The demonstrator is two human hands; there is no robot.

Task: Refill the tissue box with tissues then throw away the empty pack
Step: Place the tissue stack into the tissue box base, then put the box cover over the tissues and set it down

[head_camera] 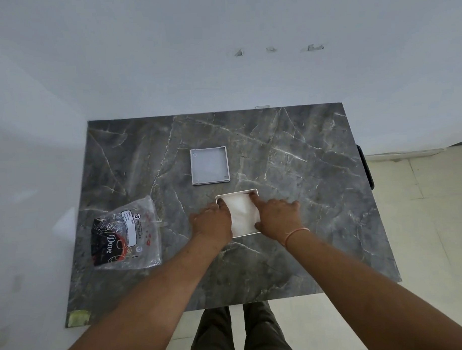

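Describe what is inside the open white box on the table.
The box holds white tissues, pressed down by the left hand and right hand. The hands cover both sides; the box's bottom is hidden.

A dark grey marble-patterned bench (289, 152) with pale veins stands against a white wall (168, 59). The wall carries a few small scuffed marks (315, 47). A yellowish patch (78, 318) sits at the bench's near left corner. Pale floor tiles (422, 220) lie to the right, and a dark object (366, 167) pokes out past the bench's right edge.
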